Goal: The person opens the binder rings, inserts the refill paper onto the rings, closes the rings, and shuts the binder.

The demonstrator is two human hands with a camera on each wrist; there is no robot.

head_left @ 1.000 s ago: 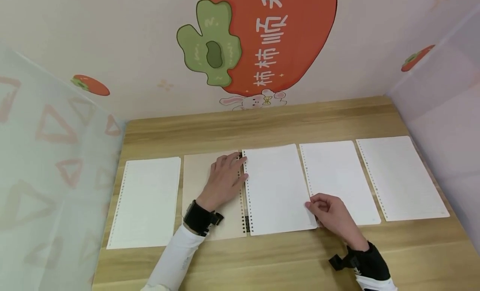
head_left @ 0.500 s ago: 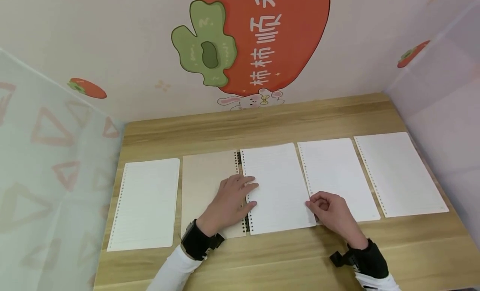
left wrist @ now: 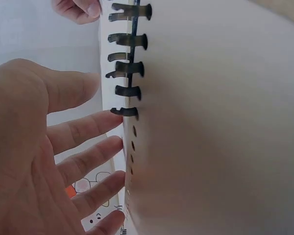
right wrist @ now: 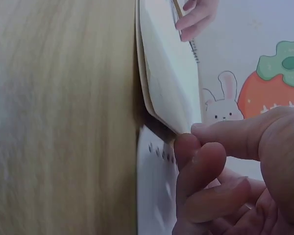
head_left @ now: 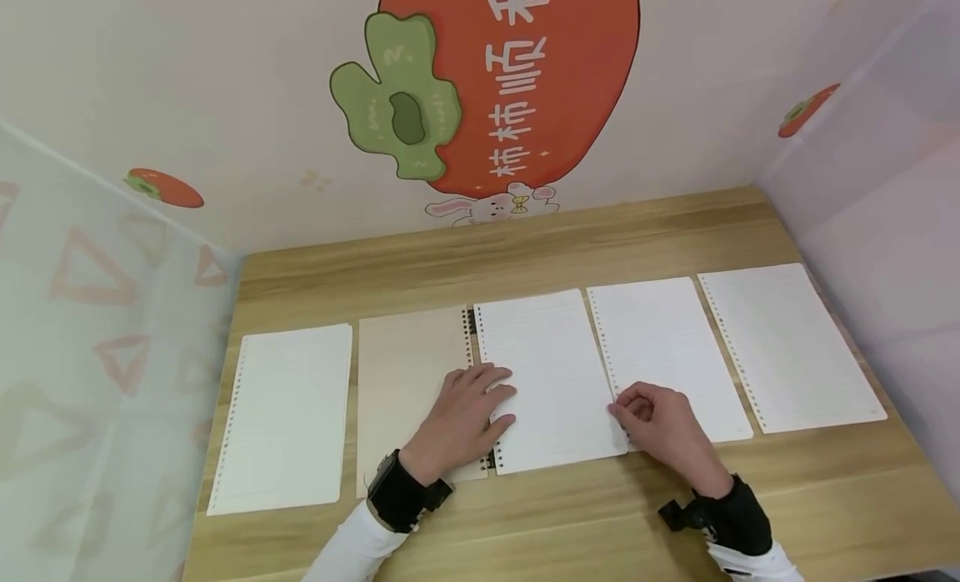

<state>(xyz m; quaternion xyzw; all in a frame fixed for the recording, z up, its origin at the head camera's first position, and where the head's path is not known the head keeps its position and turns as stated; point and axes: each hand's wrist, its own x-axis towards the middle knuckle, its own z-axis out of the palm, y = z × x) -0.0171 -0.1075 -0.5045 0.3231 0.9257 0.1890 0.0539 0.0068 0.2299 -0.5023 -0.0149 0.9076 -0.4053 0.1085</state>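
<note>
Pinching the edge of the open notebook (head_left: 553,357) is the right hand (head_left: 663,425).

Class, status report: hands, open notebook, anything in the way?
Left hand across the binding. Right hand pinching right page at edge. Notebook open. Punched paper close alongside, may snag.

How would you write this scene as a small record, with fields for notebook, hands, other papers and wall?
Notebook: open, black rings between beige cover and white page
Left hand: fingers spread, over the page's holed edge
Right hand: pinches the page's right edge, low down
Other papers: one sheet left of the notebook, two right
Wall: red fruit, rabbit
</note>
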